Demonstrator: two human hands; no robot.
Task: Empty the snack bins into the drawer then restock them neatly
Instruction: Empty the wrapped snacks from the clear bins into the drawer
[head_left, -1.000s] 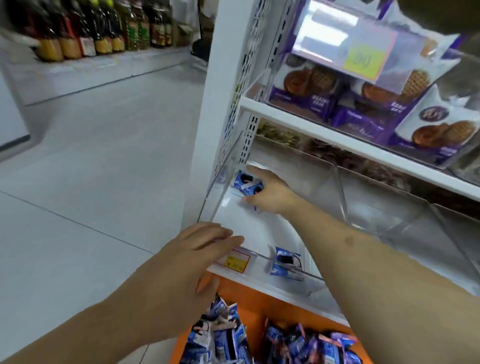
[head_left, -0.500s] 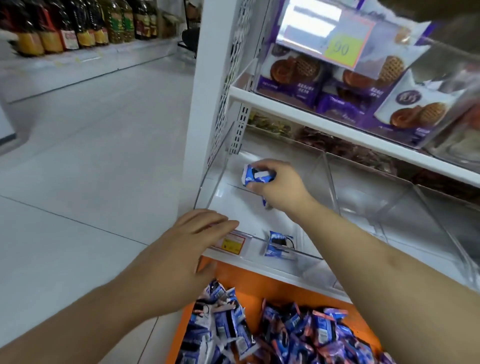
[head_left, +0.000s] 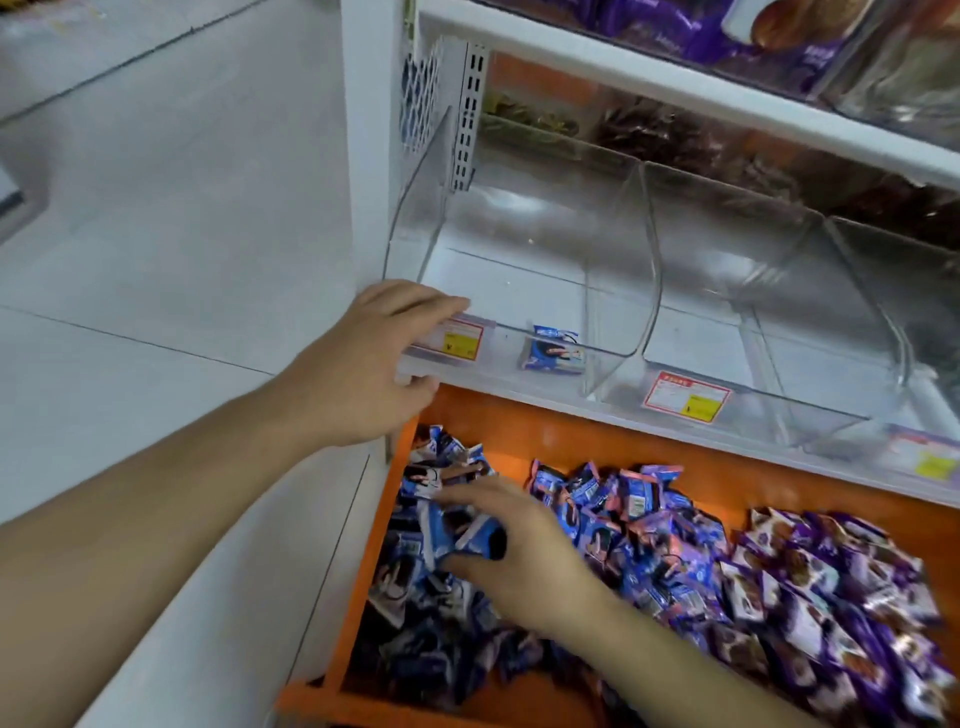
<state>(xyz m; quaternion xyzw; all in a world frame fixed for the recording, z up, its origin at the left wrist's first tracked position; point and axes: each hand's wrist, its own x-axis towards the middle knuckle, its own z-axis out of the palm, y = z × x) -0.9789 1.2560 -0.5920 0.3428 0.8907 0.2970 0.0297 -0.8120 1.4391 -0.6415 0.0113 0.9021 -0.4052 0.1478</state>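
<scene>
The clear left bin (head_left: 415, 218) on the shelf holds one blue snack packet (head_left: 551, 352) leaning against its front wall. My left hand (head_left: 363, 364) rests with straight fingers on that bin's front left corner, over the price label (head_left: 454, 340). Below, the orange drawer (head_left: 519, 431) stands pulled out, heaped with blue packets (head_left: 613, 509) on the left and purple packets (head_left: 831, 582) on the right. My right hand (head_left: 519, 551) is down in the drawer and grips a blue packet (head_left: 475, 535) over the pile.
Two more clear bins (head_left: 727, 291) to the right hold nothing that I can see. The shelf above (head_left: 623, 67) carries purple cookie packs. Dark snacks lie behind the bins. White tiled floor (head_left: 156, 234) spreads to the left.
My right hand left the left bin with a blue packet and dropped down into the drawer. The view tilted downward. My left hand stayed on the bin's front corner.
</scene>
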